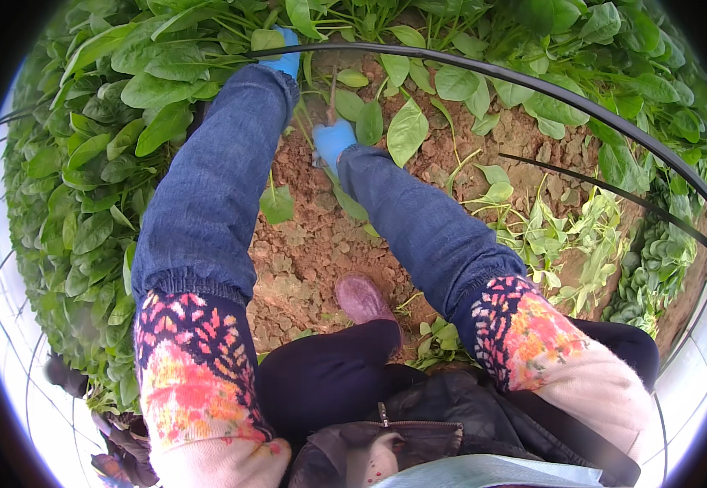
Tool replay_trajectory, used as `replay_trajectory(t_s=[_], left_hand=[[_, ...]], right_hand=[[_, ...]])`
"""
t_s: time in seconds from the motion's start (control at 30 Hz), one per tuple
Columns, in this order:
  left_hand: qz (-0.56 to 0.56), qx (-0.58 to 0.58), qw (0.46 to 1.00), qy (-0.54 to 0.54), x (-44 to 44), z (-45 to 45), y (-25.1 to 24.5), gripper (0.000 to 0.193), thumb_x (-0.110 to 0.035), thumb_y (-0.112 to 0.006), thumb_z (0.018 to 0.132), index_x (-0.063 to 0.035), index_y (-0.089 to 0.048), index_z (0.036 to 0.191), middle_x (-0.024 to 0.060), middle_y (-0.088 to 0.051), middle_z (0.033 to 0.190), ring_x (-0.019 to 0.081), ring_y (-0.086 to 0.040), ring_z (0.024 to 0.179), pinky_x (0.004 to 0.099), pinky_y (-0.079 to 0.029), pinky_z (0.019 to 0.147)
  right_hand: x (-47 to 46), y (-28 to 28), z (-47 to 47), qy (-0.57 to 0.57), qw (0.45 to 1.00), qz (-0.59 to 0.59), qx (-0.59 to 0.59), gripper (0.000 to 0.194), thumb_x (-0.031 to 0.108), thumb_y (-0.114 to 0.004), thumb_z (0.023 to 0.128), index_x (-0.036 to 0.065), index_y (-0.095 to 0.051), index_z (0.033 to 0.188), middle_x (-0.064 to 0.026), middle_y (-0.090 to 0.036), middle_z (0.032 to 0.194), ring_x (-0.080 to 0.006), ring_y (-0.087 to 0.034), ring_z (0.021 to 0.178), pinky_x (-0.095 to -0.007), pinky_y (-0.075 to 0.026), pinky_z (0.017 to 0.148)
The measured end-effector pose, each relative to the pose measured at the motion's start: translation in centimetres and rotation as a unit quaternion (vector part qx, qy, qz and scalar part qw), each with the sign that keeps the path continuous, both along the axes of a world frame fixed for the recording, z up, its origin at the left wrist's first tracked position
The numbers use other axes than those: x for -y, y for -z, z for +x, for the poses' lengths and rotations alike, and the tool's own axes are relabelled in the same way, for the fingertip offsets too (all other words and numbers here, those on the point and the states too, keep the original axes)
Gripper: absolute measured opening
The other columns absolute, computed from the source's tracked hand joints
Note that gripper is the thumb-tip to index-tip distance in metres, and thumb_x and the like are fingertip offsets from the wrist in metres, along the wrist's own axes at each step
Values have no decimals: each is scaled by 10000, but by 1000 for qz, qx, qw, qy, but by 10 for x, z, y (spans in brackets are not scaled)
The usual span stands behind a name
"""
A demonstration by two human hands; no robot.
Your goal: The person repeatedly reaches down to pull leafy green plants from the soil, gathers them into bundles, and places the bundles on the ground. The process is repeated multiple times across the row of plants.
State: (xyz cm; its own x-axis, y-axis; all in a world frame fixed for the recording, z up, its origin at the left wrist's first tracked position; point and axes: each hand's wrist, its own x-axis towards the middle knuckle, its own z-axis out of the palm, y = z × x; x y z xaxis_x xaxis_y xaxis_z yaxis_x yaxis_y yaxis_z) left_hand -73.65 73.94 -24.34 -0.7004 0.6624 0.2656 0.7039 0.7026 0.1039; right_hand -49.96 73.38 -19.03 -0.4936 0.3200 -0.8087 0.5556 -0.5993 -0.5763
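My left hand (pixel 285 53), in a blue glove, reaches in among broad-leaved green plants (pixel 170 67) that look like spinach. Leaves and a black hoop cover part of it, so its grip is hidden. Closer to me, my right hand (pixel 334 143), also gloved in blue, is closed low over the soil. From its far side a thin brownish tool shaft (pixel 333 91) points away from me; the tool's far end is hard to make out. Loose leaves (pixel 407 131) lie just right of that hand, and one leaf (pixel 277 204) rests on the soil nearer me.
A black hoop (pixel 512 76) arches across the top and right, with a thinner black rod (pixel 610 183) below it. Pulled plants (pixel 585 244) lie on the right. Bare clumpy soil (pixel 304 262) spreads before my pink boot (pixel 366 299). Dense plants (pixel 79 232) line the left.
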Motion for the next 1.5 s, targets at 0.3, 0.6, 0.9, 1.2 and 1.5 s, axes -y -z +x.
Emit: replay_trajectory(t_s=[0.3,0.6,0.9,1.2,1.5], left_hand=[[-403,-215,889,35,-16,-13,22,262,-245,-578,899,-150,-682,1121,53,-652,1055,288,-590,1024,525,-346,952],[232,122,947,-183,-23,-36,37,266,-183,-574,872,29,-701,969,167,-647,673,339,-634,632,507,-456,607],[-560,-47,827,14,-8,38,-80,313,-275,-480,982,-112,-607,1217,31,-672,1128,280,-634,1044,481,-363,988],[-512,-42,858,-3,10,29,-68,358,-273,-431,1001,-71,-542,1274,72,-617,1223,288,-585,1125,450,-332,1038],[-479,-12,878,-17,18,19,-48,406,-271,-383,1019,-30,-477,1332,113,-562,1318,297,-536,1205,419,-302,1088]], right_hand=[[-34,-3,-4,-135,985,50,95,121,111,-674,821,38,-669,918,-102,-706,777,-237,-698,731,-364,-527,607],[-53,21,-10,-644,550,530,-45,264,147,-696,765,64,-699,1016,-95,-726,904,-273,-705,828,-377,-535,663],[-30,5,52,-108,985,114,75,208,153,-595,868,-29,-654,951,-236,-669,906,-319,-685,792,-402,-529,669],[-25,10,25,-226,956,186,-8,239,146,-583,865,-74,-644,934,-210,-678,776,-297,-697,744,-381,-552,667],[-40,-26,48,-191,977,60,79,353,198,-548,901,-113,-582,1066,-182,-681,757,-252,-660,610,-381,-515,537]])
